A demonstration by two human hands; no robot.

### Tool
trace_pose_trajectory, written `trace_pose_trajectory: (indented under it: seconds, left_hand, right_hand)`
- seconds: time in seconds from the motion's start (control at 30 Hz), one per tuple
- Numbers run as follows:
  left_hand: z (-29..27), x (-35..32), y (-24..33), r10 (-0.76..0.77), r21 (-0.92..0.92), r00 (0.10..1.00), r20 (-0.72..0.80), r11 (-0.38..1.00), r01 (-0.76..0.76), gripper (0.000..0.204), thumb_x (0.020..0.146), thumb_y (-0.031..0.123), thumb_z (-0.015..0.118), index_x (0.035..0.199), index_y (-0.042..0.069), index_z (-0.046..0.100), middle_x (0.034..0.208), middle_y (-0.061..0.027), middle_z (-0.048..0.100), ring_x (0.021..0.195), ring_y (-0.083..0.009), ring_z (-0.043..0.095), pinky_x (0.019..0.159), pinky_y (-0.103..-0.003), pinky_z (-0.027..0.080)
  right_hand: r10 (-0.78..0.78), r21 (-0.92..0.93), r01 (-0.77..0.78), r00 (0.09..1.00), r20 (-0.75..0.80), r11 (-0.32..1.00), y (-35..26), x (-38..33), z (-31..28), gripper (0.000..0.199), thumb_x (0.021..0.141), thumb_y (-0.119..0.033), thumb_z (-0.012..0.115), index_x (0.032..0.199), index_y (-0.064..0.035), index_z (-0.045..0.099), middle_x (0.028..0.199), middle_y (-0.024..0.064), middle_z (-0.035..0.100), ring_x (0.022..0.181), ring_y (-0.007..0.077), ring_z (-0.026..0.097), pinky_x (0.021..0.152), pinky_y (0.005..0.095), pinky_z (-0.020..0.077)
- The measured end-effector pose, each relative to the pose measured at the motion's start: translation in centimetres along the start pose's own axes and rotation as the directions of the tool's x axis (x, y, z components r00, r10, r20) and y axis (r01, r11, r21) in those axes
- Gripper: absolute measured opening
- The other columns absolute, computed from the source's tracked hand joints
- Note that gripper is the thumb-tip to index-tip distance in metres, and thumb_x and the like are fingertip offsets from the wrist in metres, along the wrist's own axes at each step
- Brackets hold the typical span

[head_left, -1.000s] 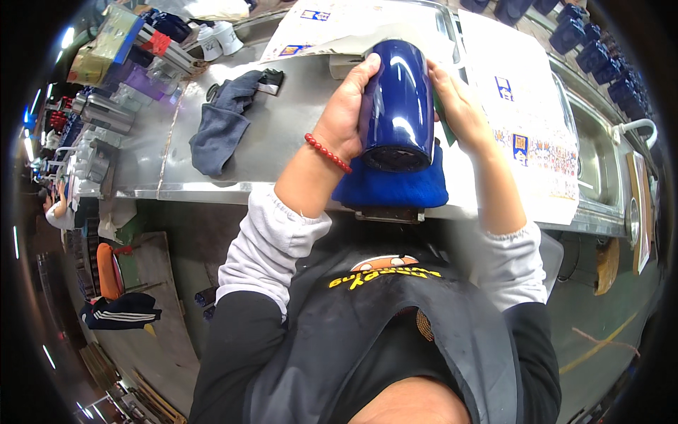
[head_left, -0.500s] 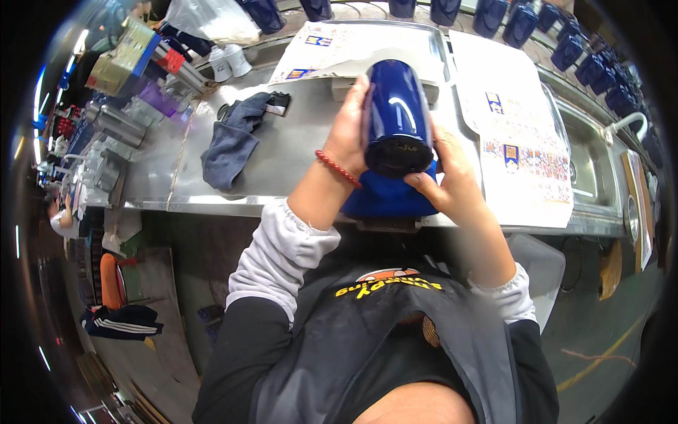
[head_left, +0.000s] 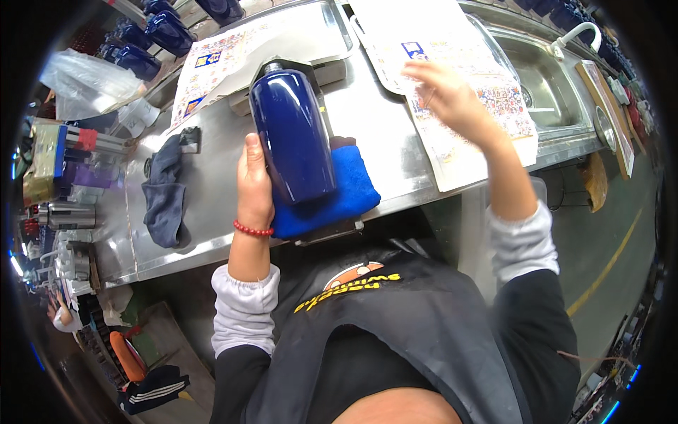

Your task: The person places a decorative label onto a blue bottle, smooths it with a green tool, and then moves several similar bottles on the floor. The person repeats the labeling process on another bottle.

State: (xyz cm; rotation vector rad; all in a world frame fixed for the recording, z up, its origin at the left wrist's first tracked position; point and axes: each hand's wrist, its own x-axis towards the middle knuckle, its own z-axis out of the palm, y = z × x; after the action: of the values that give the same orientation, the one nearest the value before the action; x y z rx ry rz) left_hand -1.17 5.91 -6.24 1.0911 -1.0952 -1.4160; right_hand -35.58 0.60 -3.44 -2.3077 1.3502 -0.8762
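A glossy dark blue bottle [head_left: 293, 134] with a bare neck at its far end leans over a folded bright blue cloth [head_left: 357, 185] at the bench's front edge. My left hand [head_left: 256, 185], with a red bead bracelet on its wrist, grips the bottle's left side; the thumb shows and the other fingers are hidden behind it. Off to the right, my right hand [head_left: 452, 102] is away from the bottle, over a stack of printed white sheets [head_left: 470, 159]. Its fingers are stretched out, slightly blurred, and I see nothing in them.
A crumpled grey-blue cloth [head_left: 166, 194] lies on the steel bench [head_left: 212, 226] at left. Beyond the bottle are more printed paper [head_left: 233, 56] and a tray [head_left: 332, 28]. Several blue bottles [head_left: 169, 32] stand at the back. A sink [head_left: 558, 78] is at right.
My right hand has let go of the bottle and moved right, over the printed sheets. The bottle, its base toward me before, now shows its long side in my left hand. The view has turned.
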Motion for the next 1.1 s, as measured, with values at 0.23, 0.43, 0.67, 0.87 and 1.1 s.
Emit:
trace_pose_trajectory:
  seconds: [0.23, 0.43, 0.67, 0.87, 1.1]
  left_hand:
    - [0.2, 0.1, -0.3, 0.058, 0.118, 0.995, -0.085, 0.992, -0.048, 0.058, 0.112, 0.047, 0.030, 0.117, -0.001, 0.063, 0.100, -0.0092, 0.072, 0.085, -0.0140, 0.069, 0.077, -0.026, 0.056]
    - [0.1, -0.3, -0.5, 0.039, 0.167, 0.987, -0.154, 0.986, -0.013, 0.058, 0.112, 0.046, 0.032, 0.119, -0.002, 0.063, 0.104, -0.0081, 0.071, 0.087, -0.0129, 0.067, 0.078, -0.025, 0.053]
    - [-0.3, -0.5, 0.0, -0.045, 0.165, 0.993, -0.109, 0.984, 0.063, 0.064, 0.111, 0.050, 0.030, 0.139, -0.003, 0.052, 0.123, -0.0107, 0.066, 0.106, -0.0169, 0.064, 0.092, -0.028, 0.050]
    - [0.1, -0.5, 0.1, 0.006, 0.223, 0.994, -0.113, 0.975, 0.020, 0.067, 0.110, 0.053, 0.028, 0.138, -0.003, 0.052, 0.117, -0.0101, 0.067, 0.102, -0.0160, 0.064, 0.089, -0.027, 0.051]
    - [0.3, -0.6, 0.2, -0.010, 0.212, 0.990, -0.142, 0.976, 0.040, 0.065, 0.110, 0.053, 0.027, 0.129, -0.002, 0.056, 0.106, -0.0094, 0.068, 0.093, -0.0148, 0.065, 0.082, -0.026, 0.052]
  right_hand:
    - [0.344, -0.627, -0.171, 0.925, 0.164, 0.760, 12.1, 6.0, -1.0, 0.038, 0.100, -0.015, 0.054, 0.136, -0.0225, 0.065, 0.145, 0.0091, 0.054, 0.137, 0.0283, 0.048, 0.113, 0.0408, 0.0407]
    - [0.299, -0.623, -0.110, 0.931, 0.207, 0.774, 16.4, 9.1, 0.2, 0.038, 0.100, -0.017, 0.056, 0.135, -0.0251, 0.066, 0.145, 0.0048, 0.055, 0.138, 0.0270, 0.046, 0.112, 0.0412, 0.0430]
    - [0.767, 0.121, -0.758, 0.622, -0.160, 0.641, 28.6, 2.5, -13.5, 0.032, 0.098, -0.017, 0.058, 0.128, -0.0104, 0.067, 0.119, 0.0086, 0.067, 0.098, 0.0212, 0.063, 0.073, 0.0437, 0.0534]
    - [0.963, 0.363, -0.931, -0.079, -0.257, 0.020, 41.8, -13.4, -19.3, 0.015, 0.092, -0.014, 0.056, 0.100, -0.0063, 0.066, 0.088, 0.0090, 0.058, 0.072, 0.0290, 0.054, 0.058, 0.0572, 0.0526]
    - [0.947, 0.768, -0.639, 0.225, 0.231, -0.035, 40.5, -13.1, -19.5, 0.030, 0.097, -0.016, 0.062, 0.122, -0.0009, 0.065, 0.103, 0.0131, 0.070, 0.095, 0.0292, 0.070, 0.067, 0.0412, 0.0605]
